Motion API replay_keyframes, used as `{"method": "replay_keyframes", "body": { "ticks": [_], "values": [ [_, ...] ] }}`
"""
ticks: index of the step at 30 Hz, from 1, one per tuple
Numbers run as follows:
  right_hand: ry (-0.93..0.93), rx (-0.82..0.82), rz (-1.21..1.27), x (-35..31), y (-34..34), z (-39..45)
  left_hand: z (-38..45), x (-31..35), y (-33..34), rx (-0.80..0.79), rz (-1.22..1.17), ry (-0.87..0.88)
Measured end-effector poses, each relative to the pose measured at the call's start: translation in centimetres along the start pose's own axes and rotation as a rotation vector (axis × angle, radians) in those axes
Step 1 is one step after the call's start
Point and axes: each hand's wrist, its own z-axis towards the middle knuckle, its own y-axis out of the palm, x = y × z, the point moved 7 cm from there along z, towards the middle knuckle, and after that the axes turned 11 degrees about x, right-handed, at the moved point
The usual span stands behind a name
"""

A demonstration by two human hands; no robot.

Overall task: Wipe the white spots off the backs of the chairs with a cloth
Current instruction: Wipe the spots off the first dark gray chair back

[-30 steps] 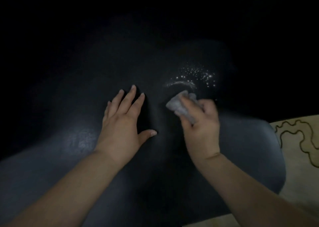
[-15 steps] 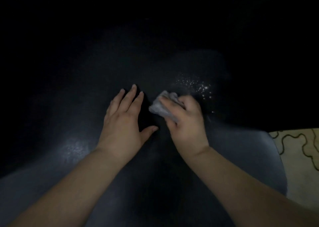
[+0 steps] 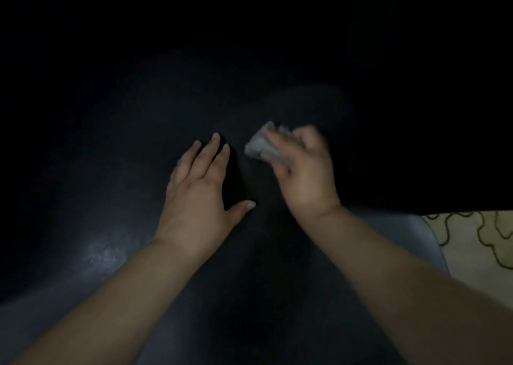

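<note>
The black chair back (image 3: 138,170) fills most of the dim view. My left hand (image 3: 200,187) lies flat on it, fingers spread, holding nothing. To its right my right hand (image 3: 305,176) is closed around a crumpled grey cloth (image 3: 258,145), which presses on the chair surface and looks motion-blurred. No white specks show around the cloth. A faint pale smudge (image 3: 104,253) sits on the chair at lower left.
A beige patterned floor or rug (image 3: 477,248) shows at the right edge, beyond the chair's rounded grey rim (image 3: 433,242). Everything above and to the right of the chair is in darkness.
My right hand swept the cloth left and then back up to the right over the speckled patch; the white specks seen earlier no longer show. My left hand stayed flat.
</note>
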Motion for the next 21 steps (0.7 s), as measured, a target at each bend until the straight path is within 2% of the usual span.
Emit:
{"method": "replay_keyframes", "body": {
  "ticks": [3,6,7,9,11,12,15,18,20,21],
  "values": [
    [0.131,0.143,-0.070,3.5,-1.6,2.1,0.5,0.3,0.1,-0.010,0.022,0.027],
    [0.274,0.270,-0.037,5.4,-4.6,-1.6,0.8,0.5,0.1,-0.023,0.028,0.042],
    [0.277,0.261,-0.010,5.0,-4.8,-3.3,0.8,0.6,0.1,-0.021,0.028,0.044],
    [0.156,0.173,0.022,2.6,-4.1,-5.4,1.0,0.9,0.1,-0.017,0.029,0.051],
    [0.021,0.074,-0.005,1.5,-2.9,-4.3,1.2,1.3,0.4,-0.017,0.024,0.054],
    [0.015,0.061,-0.021,1.9,-2.5,-2.8,1.2,1.5,0.5,-0.020,0.025,0.057],
    [0.165,0.210,0.021,4.8,-3.4,0.8,1.3,1.6,0.7,-0.018,0.043,0.069],
    [0.365,0.294,-0.005,7.1,-5.6,-1.8,1.2,1.6,0.6,-0.017,0.058,0.088],
    [0.326,0.292,0.015,5.8,-6.0,-5.4,1.3,1.7,0.5,-0.019,0.071,0.103],
    [0.257,0.233,0.011,4.2,-5.4,-6.8,1.3,1.8,0.5,-0.020,0.075,0.109]
  ]
}}
